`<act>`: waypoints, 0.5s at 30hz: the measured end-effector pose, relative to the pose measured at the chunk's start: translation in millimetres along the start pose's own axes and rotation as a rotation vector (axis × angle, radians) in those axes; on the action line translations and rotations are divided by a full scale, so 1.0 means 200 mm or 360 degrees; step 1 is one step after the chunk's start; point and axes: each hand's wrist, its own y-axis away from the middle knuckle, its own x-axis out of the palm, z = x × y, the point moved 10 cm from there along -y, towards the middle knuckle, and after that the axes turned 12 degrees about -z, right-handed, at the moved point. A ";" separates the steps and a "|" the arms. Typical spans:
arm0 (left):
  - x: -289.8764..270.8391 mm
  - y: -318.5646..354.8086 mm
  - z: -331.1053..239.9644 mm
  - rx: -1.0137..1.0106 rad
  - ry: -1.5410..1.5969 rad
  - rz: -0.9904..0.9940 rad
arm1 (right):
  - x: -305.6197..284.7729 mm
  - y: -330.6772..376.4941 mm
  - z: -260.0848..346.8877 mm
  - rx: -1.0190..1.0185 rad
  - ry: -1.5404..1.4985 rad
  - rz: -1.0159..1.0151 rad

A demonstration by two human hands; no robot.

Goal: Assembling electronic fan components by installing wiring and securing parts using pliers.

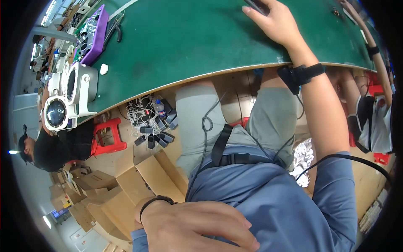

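Note:
My left hand is raised close in front of my blue shirt, its back showing. Its fingers are loosely bent and a little apart, with nothing seen in them; the thumb is hidden. Over the green worktable, my right hand grips a dark, slim object that looks like a phone. The top edge of the picture cuts that object off, so its kind is unsure. A black strap with a small box is around my right wrist.
White round-faced devices crowd the table's left corner beside a purple tray and pliers. Below lie cabled black adapters, a bottle, open cartons and a red stool. People sit at both sides.

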 end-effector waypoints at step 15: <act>-0.01 0.06 0.08 0.0289 -0.0755 0.0021 | 0.08 0.01 -0.08 -0.0020 0.0039 0.0124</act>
